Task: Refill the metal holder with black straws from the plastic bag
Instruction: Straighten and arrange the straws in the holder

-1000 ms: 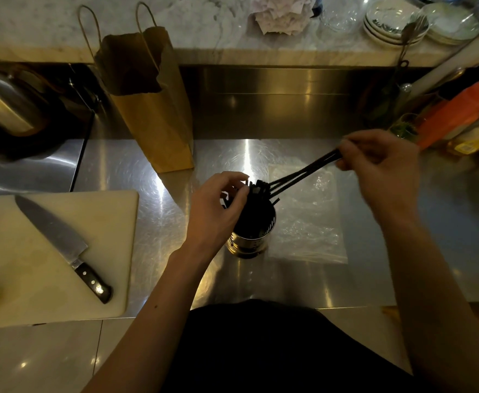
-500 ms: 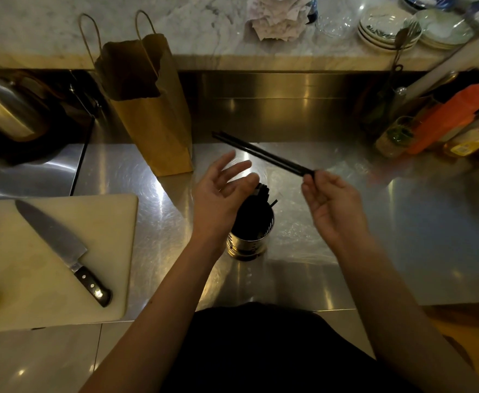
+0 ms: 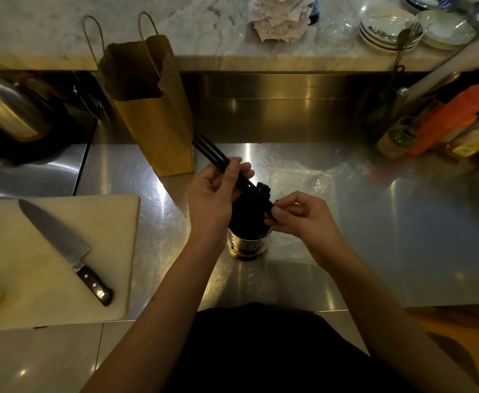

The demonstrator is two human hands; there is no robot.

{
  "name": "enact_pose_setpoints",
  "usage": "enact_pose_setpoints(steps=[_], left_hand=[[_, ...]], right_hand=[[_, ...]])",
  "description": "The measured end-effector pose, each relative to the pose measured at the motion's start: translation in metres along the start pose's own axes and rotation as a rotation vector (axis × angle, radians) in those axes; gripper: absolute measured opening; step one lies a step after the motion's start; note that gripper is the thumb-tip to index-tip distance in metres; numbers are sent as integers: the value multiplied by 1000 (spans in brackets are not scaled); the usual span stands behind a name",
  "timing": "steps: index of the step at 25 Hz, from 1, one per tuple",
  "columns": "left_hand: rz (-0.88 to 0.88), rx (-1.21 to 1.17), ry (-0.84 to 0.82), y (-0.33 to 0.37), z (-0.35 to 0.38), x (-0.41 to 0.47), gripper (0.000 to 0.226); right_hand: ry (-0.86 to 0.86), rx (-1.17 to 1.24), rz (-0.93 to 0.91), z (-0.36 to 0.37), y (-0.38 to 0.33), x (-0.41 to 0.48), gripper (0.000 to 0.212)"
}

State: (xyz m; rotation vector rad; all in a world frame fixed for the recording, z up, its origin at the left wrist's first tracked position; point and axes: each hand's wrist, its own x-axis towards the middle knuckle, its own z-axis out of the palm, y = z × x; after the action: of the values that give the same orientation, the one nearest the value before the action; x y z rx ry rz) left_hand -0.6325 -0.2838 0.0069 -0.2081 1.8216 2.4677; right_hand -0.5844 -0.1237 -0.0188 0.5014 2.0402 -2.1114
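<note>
The metal holder (image 3: pixel 247 245) stands upright on the steel counter (image 3: pixel 403 222), just in front of the person. Inside it stand black straws whose tops (image 3: pixel 262 189) show at the far right side of its rim; the inside is too dark to count them. A clear plastic bag (image 3: pixel 299 180) lies flat on the counter, behind the holder and to its right, and what it contains cannot be made out. A brown paper bag (image 3: pixel 150 109) stands upright further to the left with its mouth open and dark inside. The small bundle of black straws (image 3: pixel 211 152) is held in the air above the mouth of the holder. Its long axis goes diagonally: the far end points up-left toward the foot of the paper bag, and the near end comes down-right over the holder. At the far end two straws can be told apart; whether there are more, I cannot tell. The left hand (image 3: pixel 214 195) has its fingers curled around the middle of the bundle, and the right hand (image 3: pixel 300 215) pinches the near end with thumb and fingertips. On the left lies one cutting board (image 3: pixel 28 302) with one knife (image 3: pixel 62 246) on it.
</note>
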Motion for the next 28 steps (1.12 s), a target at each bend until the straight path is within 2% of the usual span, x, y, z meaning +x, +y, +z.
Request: enact_pose_setpoints(steps=[4, 7, 10, 13, 17, 20, 24, 26, 28], left_hand=[[2, 159, -90, 0, -8, 0, 12], [54, 377, -211, -8, -10, 1, 14], [86, 519, -313, -24, -11, 0, 19], [117, 701, -344, -39, -15, -2, 14], [197, 881, -347, -44, -22, -1, 14], [209, 869, -307, -40, -22, -5, 23], [182, 821, -261, -39, -25, -5, 28], [230, 841, -213, -39, -26, -6, 29], [312, 863, -162, -38, -25, -7, 31]], right_hand=[[103, -336, -214, -7, -22, 6, 13], [81, -362, -394, 4, -49, 7, 24], [18, -414, -493, 20, -61, 10, 33], [1, -558, -547, 27, -51, 12, 22], [-33, -647, -564, 24, -28, 11, 15], [-70, -717, -530, 26, -18, 11, 20], [85, -493, -455, 19, -12, 11, 29], [194, -381, -416, 11, -7, 12, 31], [227, -325, -337, 6, 1, 13, 33]])
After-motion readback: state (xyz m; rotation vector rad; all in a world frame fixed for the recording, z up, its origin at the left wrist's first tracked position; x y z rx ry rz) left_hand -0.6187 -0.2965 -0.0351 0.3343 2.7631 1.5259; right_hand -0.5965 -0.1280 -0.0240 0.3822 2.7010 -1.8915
